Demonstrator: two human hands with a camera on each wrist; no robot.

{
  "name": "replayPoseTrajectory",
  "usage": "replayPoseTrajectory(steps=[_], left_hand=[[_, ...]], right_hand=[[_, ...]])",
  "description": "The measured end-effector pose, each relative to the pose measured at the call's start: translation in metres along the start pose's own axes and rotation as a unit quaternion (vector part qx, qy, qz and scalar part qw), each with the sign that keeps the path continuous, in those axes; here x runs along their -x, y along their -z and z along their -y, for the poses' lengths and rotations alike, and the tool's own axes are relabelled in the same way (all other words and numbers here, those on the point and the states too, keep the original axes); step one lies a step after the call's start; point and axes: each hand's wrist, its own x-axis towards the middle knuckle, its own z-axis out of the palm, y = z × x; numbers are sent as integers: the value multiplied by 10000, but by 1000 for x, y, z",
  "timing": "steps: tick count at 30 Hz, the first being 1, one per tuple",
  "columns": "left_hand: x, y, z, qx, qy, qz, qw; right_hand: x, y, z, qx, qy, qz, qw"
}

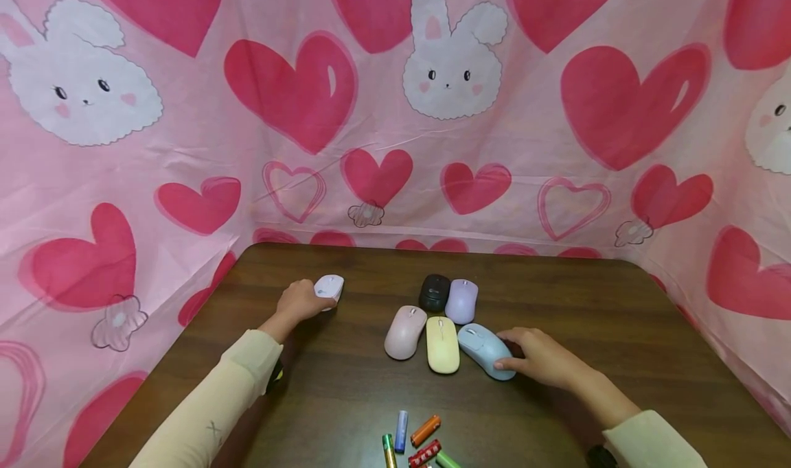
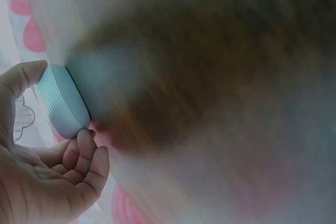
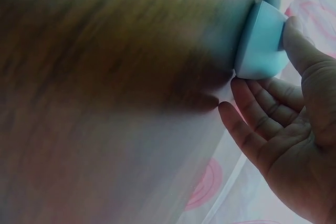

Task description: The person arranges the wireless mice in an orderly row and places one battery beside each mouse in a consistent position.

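Note:
At the far left of the table, my left hand (image 1: 301, 301) holds a white computer mouse (image 1: 330, 287) between thumb and fingers. The left wrist view shows the ribbed side of that mouse (image 2: 63, 100), its base against the tabletop. On the right, my right hand (image 1: 544, 357) grips the near end of a light blue mouse (image 1: 485, 350), thumb on one side and fingertips at the other. This blue mouse lies slanted beside a yellow mouse (image 1: 442, 345). Close by are a pink mouse (image 1: 405, 333), a black mouse (image 1: 434, 293) and a lilac mouse (image 1: 461, 301).
Several loose batteries lie at the near edge of view, among them a blue battery (image 1: 401, 431), an orange battery (image 1: 426, 429) and a green battery (image 1: 388, 450). Behind the dark wooden table (image 1: 556, 283) hangs a pink cloth (image 1: 383, 125) with hearts and rabbits.

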Motion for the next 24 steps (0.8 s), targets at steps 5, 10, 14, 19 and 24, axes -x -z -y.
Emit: replayPoseTrajectory(steps=[5, 10, 14, 19, 24], left_hand=[[-1, 0, 0, 13, 29, 54, 10000], [-1, 1, 1, 66, 74, 78, 9999], [-1, 1, 1, 78, 22, 40, 10000], [1, 2, 2, 59, -34, 13, 10000], [3, 4, 0, 74, -33, 23, 10000]], right_hand=[[0, 0, 0, 18, 17, -31, 10000], [1, 0, 1, 35, 27, -47, 10000], [1, 0, 1, 8, 11, -42, 10000], [1, 1, 2, -23, -56, 4, 10000], [0, 1, 2, -18, -45, 21, 10000]])
